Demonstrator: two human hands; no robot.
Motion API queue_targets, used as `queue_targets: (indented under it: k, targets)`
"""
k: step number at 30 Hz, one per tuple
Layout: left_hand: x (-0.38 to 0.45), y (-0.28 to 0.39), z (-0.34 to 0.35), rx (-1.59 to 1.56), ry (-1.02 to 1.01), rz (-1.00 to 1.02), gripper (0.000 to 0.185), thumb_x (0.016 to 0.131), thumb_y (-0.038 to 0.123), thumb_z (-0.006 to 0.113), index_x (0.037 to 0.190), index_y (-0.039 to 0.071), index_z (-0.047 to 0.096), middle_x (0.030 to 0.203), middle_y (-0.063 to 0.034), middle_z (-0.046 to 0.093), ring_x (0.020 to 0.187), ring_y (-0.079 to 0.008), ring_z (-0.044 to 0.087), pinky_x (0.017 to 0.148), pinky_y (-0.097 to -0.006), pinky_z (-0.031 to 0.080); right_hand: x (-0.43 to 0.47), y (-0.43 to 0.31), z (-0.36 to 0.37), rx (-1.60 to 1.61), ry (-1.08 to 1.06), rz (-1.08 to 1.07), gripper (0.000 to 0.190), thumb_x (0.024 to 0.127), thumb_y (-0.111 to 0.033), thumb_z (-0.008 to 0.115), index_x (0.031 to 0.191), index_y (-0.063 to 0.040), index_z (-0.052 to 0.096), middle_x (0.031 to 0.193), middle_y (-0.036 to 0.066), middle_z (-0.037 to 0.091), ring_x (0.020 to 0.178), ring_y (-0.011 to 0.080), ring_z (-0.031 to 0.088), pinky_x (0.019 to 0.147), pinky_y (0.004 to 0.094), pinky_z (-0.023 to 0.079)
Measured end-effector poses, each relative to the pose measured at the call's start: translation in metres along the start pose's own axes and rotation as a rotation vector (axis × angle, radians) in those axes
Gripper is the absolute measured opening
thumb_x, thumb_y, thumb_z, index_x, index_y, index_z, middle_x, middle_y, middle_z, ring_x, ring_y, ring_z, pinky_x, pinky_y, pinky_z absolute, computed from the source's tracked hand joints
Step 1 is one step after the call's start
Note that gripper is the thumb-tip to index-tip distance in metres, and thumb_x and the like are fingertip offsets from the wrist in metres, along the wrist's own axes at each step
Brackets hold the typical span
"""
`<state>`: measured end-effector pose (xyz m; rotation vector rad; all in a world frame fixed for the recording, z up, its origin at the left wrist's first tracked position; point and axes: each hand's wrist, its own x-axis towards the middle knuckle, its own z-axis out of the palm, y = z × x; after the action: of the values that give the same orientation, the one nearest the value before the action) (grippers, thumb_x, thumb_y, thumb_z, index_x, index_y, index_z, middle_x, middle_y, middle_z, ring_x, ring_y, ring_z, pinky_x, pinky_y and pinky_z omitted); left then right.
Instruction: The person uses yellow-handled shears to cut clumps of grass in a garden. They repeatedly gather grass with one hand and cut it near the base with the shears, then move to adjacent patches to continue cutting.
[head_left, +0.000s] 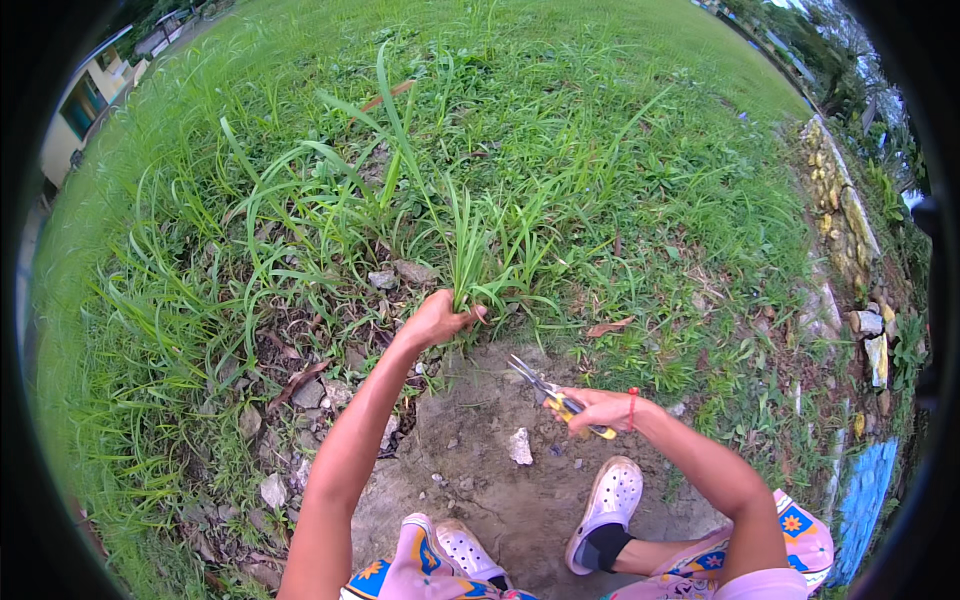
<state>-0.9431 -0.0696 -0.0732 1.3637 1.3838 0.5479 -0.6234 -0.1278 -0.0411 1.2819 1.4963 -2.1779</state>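
My left hand (442, 318) grips a tuft of long green grass blades (468, 259) low down, near the edge of a bare slab (480, 480). The blades rise and fan out above my fist. In my right hand (596, 411) is a pair of garden shears (559, 403) with yellow and black handles. Their pointed metal blades are slightly parted and aim up and left, below the tuft and apart from it. Part of the handles is hidden by my fingers.
A pale loose stone (520, 446) lies on the slab between my clogs (609, 495). Rubble stones (307, 394) and dry leaves lie among grass at the left. A low stone edging (844, 199) and a blue-painted surface (866, 502) run along the right. A building (82, 109) stands far left.
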Motion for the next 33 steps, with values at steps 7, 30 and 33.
queue_targets:
  k: [7, 30, 33]
  targets:
    - [0.030, 0.003, 0.109, 0.247, 0.289, 0.429, 0.041, 0.069, 0.020, 0.079, 0.105, 0.006, 0.066, 0.089, -0.0176, 0.066, 0.085, -0.0333, 0.064, 0.078, -0.0394, 0.050, -0.031, 0.020, -0.027, -1.291, 1.005, -0.092, 0.060, 0.062, -0.016, 0.071, 0.117, -0.006, 0.049, 0.102, 0.014, 0.044, 0.098, 0.0318, 0.045, 0.084, 0.0457, 0.034]
    - [0.055, 0.039, 0.087, 0.177, 0.410, 0.210, 0.028, 0.069, 0.010, 0.076, 0.095, 0.002, 0.069, 0.080, -0.0247, 0.064, 0.075, -0.0392, 0.064, 0.068, -0.0438, 0.049, 0.040, -0.014, -0.057, -1.143, 1.107, -0.232, 0.049, 0.064, -0.027, 0.075, 0.104, -0.008, 0.054, 0.102, 0.011, 0.051, 0.100, 0.0306, 0.051, 0.081, 0.0439, 0.040]
    - [0.067, 0.038, 0.100, 0.226, 0.450, 0.237, 0.029, 0.067, 0.005, 0.074, 0.095, 0.003, 0.069, 0.082, -0.0237, 0.064, 0.079, -0.0392, 0.064, 0.070, -0.0444, 0.049, 0.062, -0.021, -0.055, -1.155, 1.088, -0.231, 0.049, 0.065, -0.027, 0.075, 0.103, -0.006, 0.054, 0.100, 0.012, 0.053, 0.099, 0.0298, 0.052, 0.082, 0.0448, 0.041]
